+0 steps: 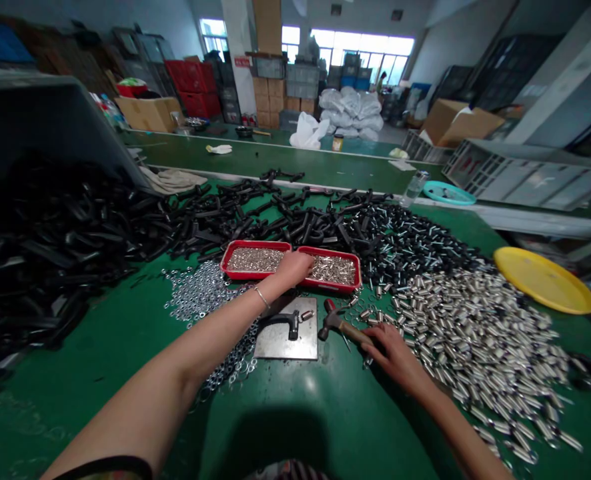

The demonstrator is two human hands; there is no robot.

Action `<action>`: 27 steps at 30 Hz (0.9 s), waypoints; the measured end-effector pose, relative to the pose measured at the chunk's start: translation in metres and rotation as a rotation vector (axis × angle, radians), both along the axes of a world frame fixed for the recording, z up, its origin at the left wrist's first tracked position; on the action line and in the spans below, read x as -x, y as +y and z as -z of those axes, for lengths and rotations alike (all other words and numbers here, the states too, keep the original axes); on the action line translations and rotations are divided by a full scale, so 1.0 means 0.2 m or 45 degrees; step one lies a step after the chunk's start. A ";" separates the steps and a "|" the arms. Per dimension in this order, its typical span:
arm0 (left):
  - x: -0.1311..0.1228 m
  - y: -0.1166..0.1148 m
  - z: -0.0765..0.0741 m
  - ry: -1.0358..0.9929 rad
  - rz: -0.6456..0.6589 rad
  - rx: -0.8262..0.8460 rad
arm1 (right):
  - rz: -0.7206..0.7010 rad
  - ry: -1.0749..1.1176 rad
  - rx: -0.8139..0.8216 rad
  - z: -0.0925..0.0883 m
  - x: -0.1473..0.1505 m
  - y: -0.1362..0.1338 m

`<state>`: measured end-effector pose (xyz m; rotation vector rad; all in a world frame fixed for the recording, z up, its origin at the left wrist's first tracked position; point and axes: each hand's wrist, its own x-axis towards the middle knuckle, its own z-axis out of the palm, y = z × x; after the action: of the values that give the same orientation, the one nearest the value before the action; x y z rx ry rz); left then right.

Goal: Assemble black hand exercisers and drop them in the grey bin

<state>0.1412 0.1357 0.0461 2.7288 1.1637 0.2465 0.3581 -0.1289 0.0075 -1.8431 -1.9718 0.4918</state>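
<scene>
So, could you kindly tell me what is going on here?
The person's left hand dips into the red tray on the right, among small metal parts, while the right hand is at the handle of a hammer on the green table. A black part lies on a metal plate beside the hammer.

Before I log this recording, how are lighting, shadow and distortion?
Head view: the back windows glare near white; head view: a dark shadow falls on the green bench at bottom centre; head view: wide-angle distortion leans the pillar at right; head view: the hammer stays readable.
</scene>
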 end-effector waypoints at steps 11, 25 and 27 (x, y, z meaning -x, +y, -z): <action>0.12 -0.10 0.03 -0.465 -0.106 0.101 | 0.007 -0.067 -0.043 0.00 0.01 0.00; 0.35 -0.42 0.07 -0.652 -0.030 0.456 | -0.090 -0.465 -0.106 -0.12 0.12 -0.03; 0.42 -0.49 0.10 -0.636 -0.091 0.454 | -0.131 -0.463 0.027 -0.14 0.13 -0.01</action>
<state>0.0579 0.0381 0.0254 2.1477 1.0394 0.6212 0.3315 -0.1308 0.0352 -1.9621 -2.3115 0.2162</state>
